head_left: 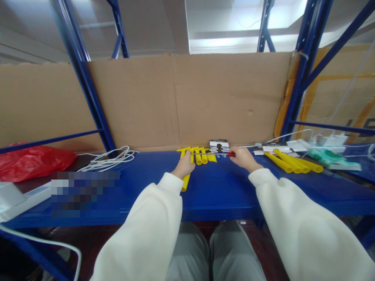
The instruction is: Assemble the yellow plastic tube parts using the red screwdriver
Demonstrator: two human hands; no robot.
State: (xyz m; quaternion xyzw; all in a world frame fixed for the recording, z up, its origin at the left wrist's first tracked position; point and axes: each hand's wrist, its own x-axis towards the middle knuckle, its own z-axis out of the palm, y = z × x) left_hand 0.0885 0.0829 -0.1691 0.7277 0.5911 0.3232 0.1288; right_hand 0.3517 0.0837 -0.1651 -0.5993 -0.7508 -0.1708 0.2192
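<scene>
My left hand (184, 164) is closed around a yellow T-shaped piece (186, 182) whose tube points toward me over the blue shelf (152, 179). In my right hand (242, 158) is the red handle of a screwdriver (231, 154); its thin metal shaft runs left to the yellow piece. Several more yellow pieces (202, 159) lie just right of my left hand. Behind the shaft sits a stack of black-and-white cards (219, 146). To the right of my right hand lie several yellow tubes (293, 163).
White coiled cable (121, 157) and a red plastic bag (38, 160) lie at the left. A cardboard panel (205, 97) stands behind the shelf between blue posts. Green-and-white packaging (329, 157) lies at the right.
</scene>
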